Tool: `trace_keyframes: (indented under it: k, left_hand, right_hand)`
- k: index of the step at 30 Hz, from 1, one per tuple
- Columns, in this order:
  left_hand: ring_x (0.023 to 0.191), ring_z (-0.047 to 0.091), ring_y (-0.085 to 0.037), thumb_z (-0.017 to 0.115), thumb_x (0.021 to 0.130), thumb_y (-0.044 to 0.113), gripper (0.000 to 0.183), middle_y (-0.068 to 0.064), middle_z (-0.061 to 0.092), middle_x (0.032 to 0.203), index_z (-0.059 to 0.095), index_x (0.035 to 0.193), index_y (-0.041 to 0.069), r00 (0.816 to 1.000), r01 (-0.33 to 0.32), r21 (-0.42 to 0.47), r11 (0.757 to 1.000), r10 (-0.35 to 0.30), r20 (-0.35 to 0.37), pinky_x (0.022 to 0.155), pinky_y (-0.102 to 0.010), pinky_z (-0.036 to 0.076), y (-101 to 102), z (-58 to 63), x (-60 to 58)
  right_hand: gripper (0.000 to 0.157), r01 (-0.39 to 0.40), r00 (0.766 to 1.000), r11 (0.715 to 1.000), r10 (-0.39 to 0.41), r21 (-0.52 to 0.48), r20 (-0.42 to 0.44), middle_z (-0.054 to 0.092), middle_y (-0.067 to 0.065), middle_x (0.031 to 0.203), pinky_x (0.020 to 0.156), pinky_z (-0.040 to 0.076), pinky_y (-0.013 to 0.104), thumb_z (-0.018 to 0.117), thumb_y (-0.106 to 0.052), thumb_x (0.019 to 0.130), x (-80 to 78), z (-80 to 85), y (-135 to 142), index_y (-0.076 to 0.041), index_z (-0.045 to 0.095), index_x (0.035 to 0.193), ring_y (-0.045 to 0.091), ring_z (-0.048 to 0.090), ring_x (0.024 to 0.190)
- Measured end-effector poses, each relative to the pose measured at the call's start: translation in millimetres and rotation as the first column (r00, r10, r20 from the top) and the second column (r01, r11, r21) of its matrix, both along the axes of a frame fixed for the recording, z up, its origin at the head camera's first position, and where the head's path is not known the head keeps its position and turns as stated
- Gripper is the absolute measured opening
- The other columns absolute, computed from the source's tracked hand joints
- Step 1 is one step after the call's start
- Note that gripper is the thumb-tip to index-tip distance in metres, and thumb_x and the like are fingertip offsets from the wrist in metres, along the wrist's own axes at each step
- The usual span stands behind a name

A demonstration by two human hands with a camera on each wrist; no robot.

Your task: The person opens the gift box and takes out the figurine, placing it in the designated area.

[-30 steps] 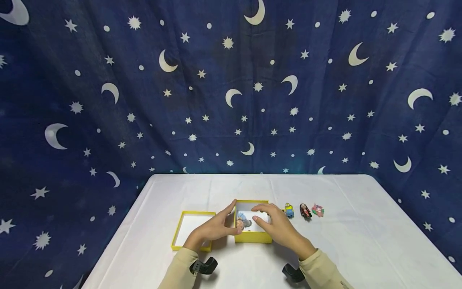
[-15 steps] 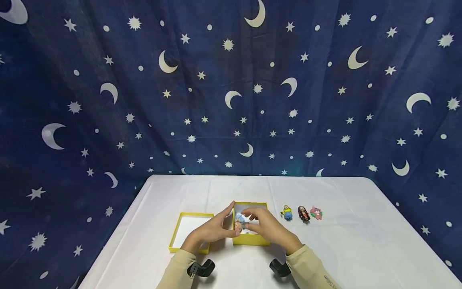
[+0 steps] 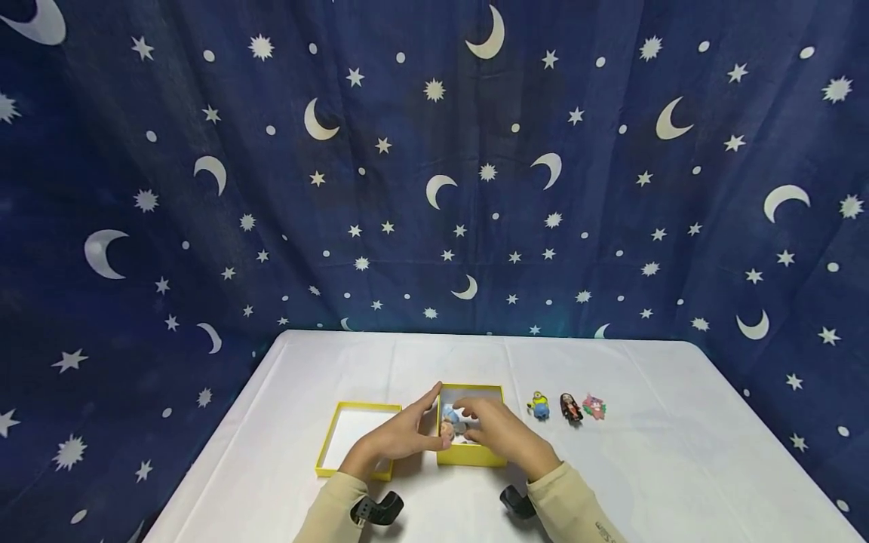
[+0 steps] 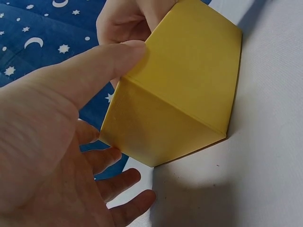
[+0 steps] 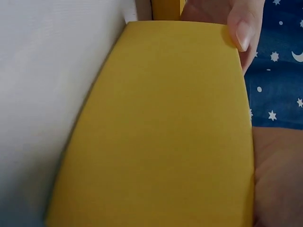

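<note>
A yellow open-topped box (image 3: pixel 471 455) with a white inside stands near the table's middle. My left hand (image 3: pixel 397 435) holds its left side, the thumb at the near corner and the index finger reaching the far one. In the left wrist view the other fingers of the left hand (image 4: pixel 52 123) hang loosely by the box wall. Over the box's right side, my right hand (image 3: pixel 505 431) dips inside with bent fingers, thumb and fingertips apart. Small figurines (image 3: pixel 448 430), bluish, grey and pinkish, lie at the left inside the box. Whether the right fingertips touch one is hard to tell.
Left of the box lies a yellow-rimmed lid (image 3: pixel 329 443), white side up. To the right are a yellow-and-blue minion figurine (image 3: pixel 539 407), a dark-haired doll figurine (image 3: pixel 570 409) and a pink-and-green figurine (image 3: pixel 594 407). A starry blue curtain (image 3: pixel 380 196) hangs behind the white table (image 3: pixel 652 467).
My right hand has moved left and deeper into the box, toward the figurines. My left hand keeps its hold on the box. The view has shifted slightly.
</note>
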State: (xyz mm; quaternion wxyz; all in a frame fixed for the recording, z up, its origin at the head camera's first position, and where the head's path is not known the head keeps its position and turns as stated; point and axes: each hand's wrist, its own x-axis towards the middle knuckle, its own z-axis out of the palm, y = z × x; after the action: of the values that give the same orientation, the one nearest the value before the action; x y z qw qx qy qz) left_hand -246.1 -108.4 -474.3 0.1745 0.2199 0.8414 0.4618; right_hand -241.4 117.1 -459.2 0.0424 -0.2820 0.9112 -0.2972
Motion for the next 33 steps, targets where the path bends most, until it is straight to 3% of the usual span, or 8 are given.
trace_keyframes:
  k: [5,11,19,24,29,33]
  left_hand:
    - [0.156,0.022,-0.037,0.076,0.089,0.036,0.102,-0.014,0.02,0.169,0.008,0.165,0.023,1.0,-0.012,0.013,1.0,0.012,0.011,0.123,-0.064,0.023,0,-1.7,2.3]
    - [0.156,0.023,-0.036,0.077,0.089,0.038,0.103,-0.015,0.023,0.168,0.008,0.165,0.027,0.999,-0.027,0.008,1.0,0.027,0.019,0.123,-0.064,0.023,-1,-0.5,0.4]
    - [0.156,0.021,-0.036,0.077,0.089,0.039,0.103,-0.014,0.023,0.168,0.008,0.164,0.027,0.999,-0.028,0.027,0.999,0.027,0.044,0.123,-0.065,0.022,-3,-0.3,-1.1]
    - [0.156,0.022,-0.036,0.078,0.089,0.038,0.104,-0.011,0.02,0.17,0.008,0.165,0.026,0.998,-0.023,0.057,0.998,0.019,0.06,0.124,-0.063,0.019,-2,-1.5,0.7]
    - [0.156,0.023,-0.036,0.077,0.089,0.038,0.104,-0.012,0.02,0.17,0.007,0.165,0.019,0.999,-0.002,0.05,0.999,0.0,0.046,0.124,-0.063,0.019,-1,-2.5,1.2]
    - [0.156,0.024,-0.035,0.077,0.089,0.037,0.104,-0.012,0.021,0.169,0.008,0.165,0.021,1.0,-0.002,0.049,0.999,0.0,0.031,0.125,-0.062,0.019,0,-3.3,0.2]
  right_hand:
    - [0.028,0.006,1.0,0.998,-0.006,0.07,0.001,0.073,0.015,0.111,0.091,0.057,0.049,0.077,0.007,0.081,-4.5,0.8,-6,0.001,0.072,0.108,0.033,0.067,0.107]
    - [0.026,-0.002,1.0,0.991,0.003,0.133,-0.003,0.076,0.01,0.104,0.086,0.058,0.043,0.079,0.009,0.078,-12.7,1.9,-13,-0.001,0.077,0.103,0.025,0.069,0.098]
    - [0.019,-0.028,0.999,0.989,0.032,0.144,-0.028,0.075,0.006,0.089,0.071,0.055,0.03,0.077,0.009,0.078,-19.9,0.7,-18,-0.003,0.077,0.092,0.011,0.059,0.075]
    - [0.012,-0.018,1.0,0.991,0.017,0.132,0.003,0.072,0.006,0.082,0.065,0.053,0.028,0.074,0.009,0.082,-20.5,-2.0,-18,-0.003,0.074,0.086,0.011,0.056,0.069]
    - [0.018,-0.009,1.0,0.992,0.009,0.125,0.002,0.075,0.008,0.092,0.077,0.059,0.036,0.067,0.012,0.084,-20.4,-1.1,-15,-0.001,0.076,0.094,0.02,0.068,0.083]
    - [0.02,-0.006,1.0,0.995,0.007,0.098,-0.006,0.075,0.011,0.101,0.087,0.059,0.044,0.066,0.01,0.089,-21.6,3.8,-11,0.0,0.075,0.103,0.026,0.07,0.097]
